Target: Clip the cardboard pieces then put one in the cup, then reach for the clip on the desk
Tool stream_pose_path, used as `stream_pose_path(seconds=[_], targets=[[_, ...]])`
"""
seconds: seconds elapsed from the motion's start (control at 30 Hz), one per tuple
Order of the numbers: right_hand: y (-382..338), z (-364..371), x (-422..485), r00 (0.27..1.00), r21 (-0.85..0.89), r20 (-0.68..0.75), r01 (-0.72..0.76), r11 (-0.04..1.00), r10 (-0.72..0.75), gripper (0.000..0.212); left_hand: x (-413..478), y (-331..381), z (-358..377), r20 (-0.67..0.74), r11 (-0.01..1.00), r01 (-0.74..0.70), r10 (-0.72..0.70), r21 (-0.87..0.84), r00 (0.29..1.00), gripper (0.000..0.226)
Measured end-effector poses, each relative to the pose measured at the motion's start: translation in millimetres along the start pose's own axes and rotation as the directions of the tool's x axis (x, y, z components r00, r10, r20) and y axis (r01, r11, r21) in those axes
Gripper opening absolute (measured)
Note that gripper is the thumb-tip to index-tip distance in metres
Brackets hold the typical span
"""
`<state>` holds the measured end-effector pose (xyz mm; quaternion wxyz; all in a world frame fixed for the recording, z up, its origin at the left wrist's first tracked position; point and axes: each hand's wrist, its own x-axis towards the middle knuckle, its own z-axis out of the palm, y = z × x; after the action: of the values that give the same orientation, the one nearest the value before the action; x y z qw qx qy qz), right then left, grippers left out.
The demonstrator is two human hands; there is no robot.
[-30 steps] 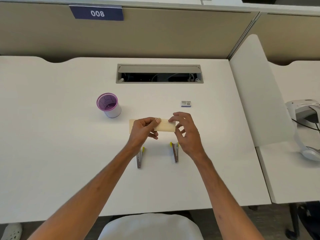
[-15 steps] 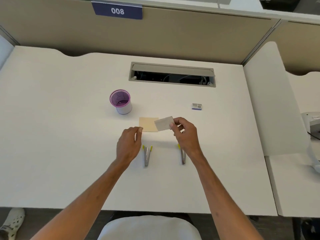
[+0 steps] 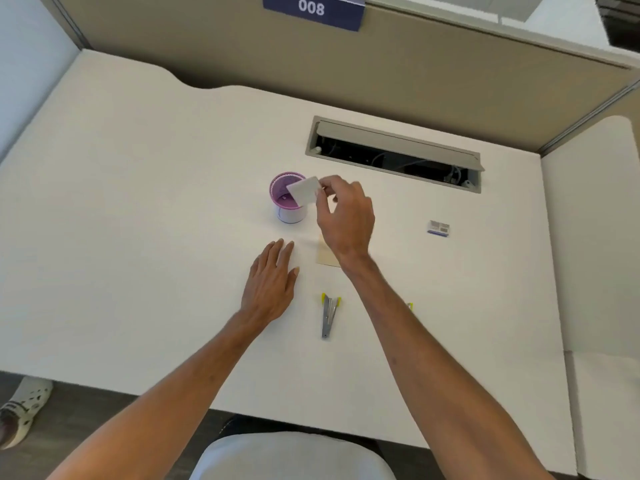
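Fingers (image 3: pixel 323 194) pinching white slip (image 3: pixel 304 190), over purple cup (image 3: pixel 289 202)

**Hidden, cropped and unreadable**

Most of the tan paper (image 3: pixel 325 255) is covered by the right hand (image 3: pixel 346 220) and wrist. Of the second stapler (image 3: pixel 410 305), only a yellow tip is seen past the right forearm. The cup's (image 3: pixel 289 199) mouth is partly screened by the white card (image 3: pixel 304 190). The small box's (image 3: pixel 438 227) print is too small to be read. The shoe (image 3: pixel 20 407) is cut by the left edge.
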<state>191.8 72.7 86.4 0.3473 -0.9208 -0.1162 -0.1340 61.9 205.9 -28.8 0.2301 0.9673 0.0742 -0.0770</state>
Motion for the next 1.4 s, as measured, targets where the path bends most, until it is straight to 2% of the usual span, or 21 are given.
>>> stream_pose_path(seconds=[0.13,0.23,0.33,0.53,0.7,0.8,0.9,1.03,1.17,1.3,1.4], targets=[[-11,31,28,0.994,-0.192,0.035,0.11,0.975,-0.105,0.015,0,-5,2,0.003,0.999,-0.028,0.028,0.032,1.0,0.057],[-9,51,38,0.979,-0.338,0.129,0.19,0.922,-0.155,0.02,-3,-12,4,0.009,0.998,-0.043,0.042,0.041,0.999,0.06],[-4,66,39,0.964,-0.407,0.219,0.228,0.884,-0.148,0.023,-4,-20,5,0.017,0.997,-0.065,0.064,0.044,0.998,0.062],[5,78,36,0.935,-0.376,0.33,0.257,0.89,-0.131,0.025,-6,-29,7,0.031,0.996,-0.085,0.084,0.036,0.996,0.063],[2,70,32,0.96,-0.242,0.19,0.25,0.938,-0.207,0.03,-4,-29,8,0.024,0.997,-0.074,0.073,0.024,0.997,0.063],[4,61,19,0.979,-0.206,0.083,0.202,0.957,-0.188,0.029,-6,-25,10,0.018,0.999,-0.052,0.052,0.009,0.999,0.063],[9,47,-4,0.994,-0.148,0.036,0.107,0.983,-0.102,0.03,-7,-18,10,0.008,0.999,-0.032,0.033,-0.012,0.999,0.063],[21,29,-51,0.986,-0.002,0.07,-0.154,0.988,0.154,0.031,-5,-7,8,0.024,0.998,0.014,-0.013,-0.055,1.0,0.064],[33,15,-109,0.895,0.139,0.135,-0.441,0.887,0.424,0.028,-3,2,3,0.032,0.992,0.045,-0.042,-0.115,0.999,0.061],[36,7,-162,0.859,-0.002,0.112,-0.503,0.864,0.5,0.029,-6,10,0,0.025,0.986,0.014,-0.01,-0.163,1.0,0.054],[37,3,-184,0.812,-0.044,0.096,-0.574,0.818,0.576,0.029,-12,21,3,0.025,0.976,-0.004,0.009,-0.216,1.0,0.045]])
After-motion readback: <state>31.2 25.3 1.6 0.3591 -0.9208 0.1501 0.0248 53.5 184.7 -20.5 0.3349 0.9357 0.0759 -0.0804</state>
